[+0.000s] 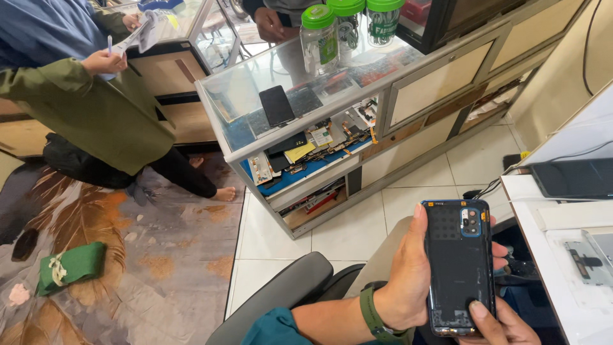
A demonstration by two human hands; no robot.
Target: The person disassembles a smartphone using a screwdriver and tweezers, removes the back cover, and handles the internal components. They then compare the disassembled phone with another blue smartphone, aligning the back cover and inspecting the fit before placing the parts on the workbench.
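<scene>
My left hand grips a dark blue phone back shell by its left edge, inner side up, camera cut-out at the top. A green-strapped watch sits on that wrist. My right hand reaches in from the bottom right, thumb pressed on the shell's lower end and fingers under it. Both hands hover above my lap, beside a grey chair armrest.
A white worktable at right carries a dark phone and a small part. A glass display counter with phone parts and green-lidded jars stands ahead. A person in olive clothes stands at left on a patterned rug. A green bundle lies there.
</scene>
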